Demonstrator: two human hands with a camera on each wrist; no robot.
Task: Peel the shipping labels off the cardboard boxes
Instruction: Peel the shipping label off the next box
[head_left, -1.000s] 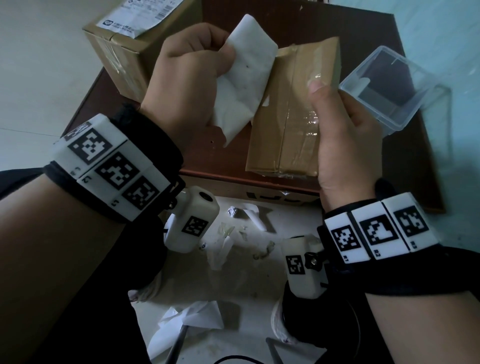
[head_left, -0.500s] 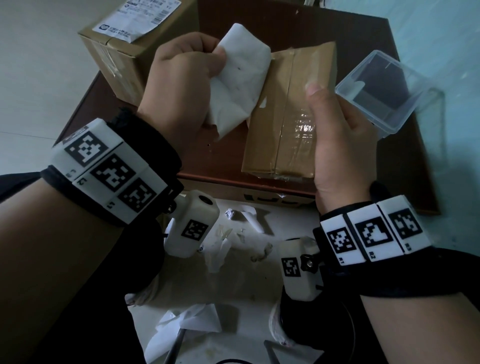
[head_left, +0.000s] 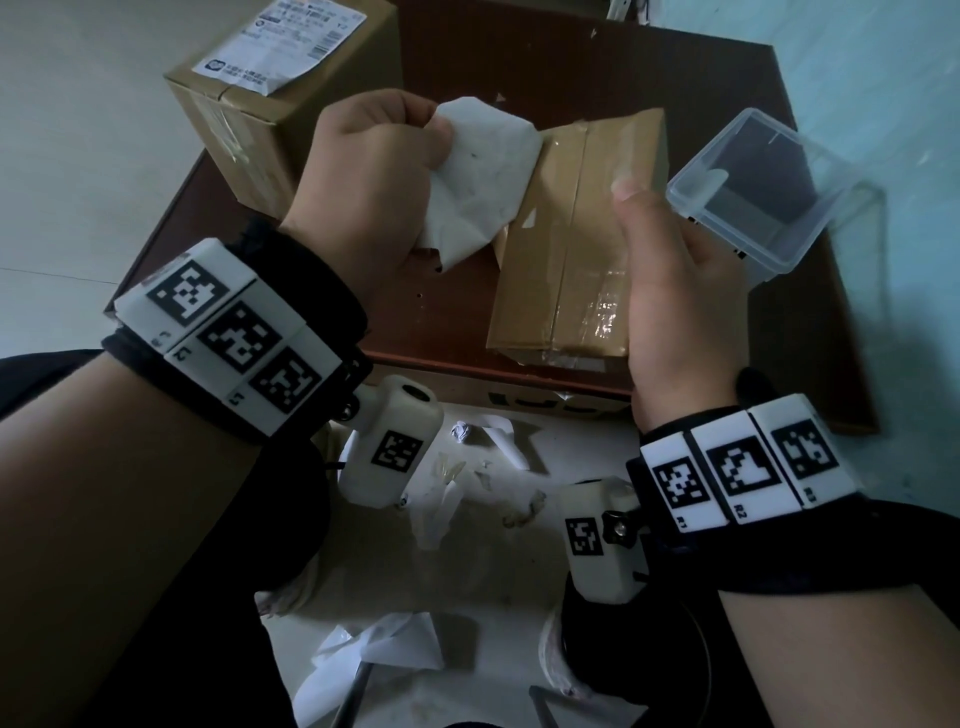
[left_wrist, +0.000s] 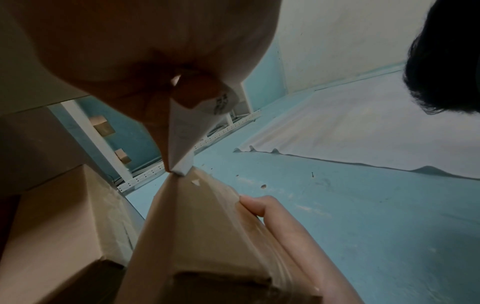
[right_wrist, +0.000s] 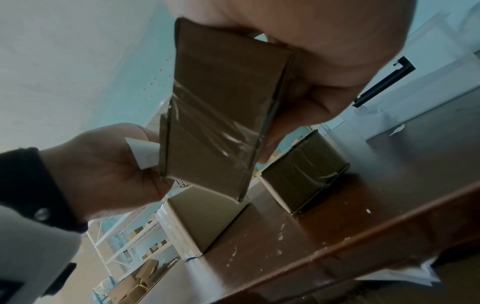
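My right hand (head_left: 670, 270) grips a flat taped cardboard box (head_left: 566, 244) above the brown table, thumb on its top face. My left hand (head_left: 374, 171) grips a white shipping label (head_left: 480, 176), mostly lifted off the box and still joined to it at the box's left edge. In the left wrist view the label (left_wrist: 182, 131) narrows to a point where it meets the box (left_wrist: 197, 226). The right wrist view shows the box's underside (right_wrist: 218, 115) with clear tape across it. A second, taller cardboard box (head_left: 270, 109) stands at the table's back left with its label (head_left: 280, 41) still stuck on top.
A clear plastic container (head_left: 753, 182) sits on the table (head_left: 810, 332) to the right of the held box. Torn paper scraps (head_left: 441, 493) and a crumpled white sheet (head_left: 374, 649) lie on the floor in front of the table. Metal shelving with boxes (right_wrist: 135, 236) stands behind.
My left hand has crumpled the label further into its grip and pulled it back to the left. The box stays held in my right hand, shifted slightly.
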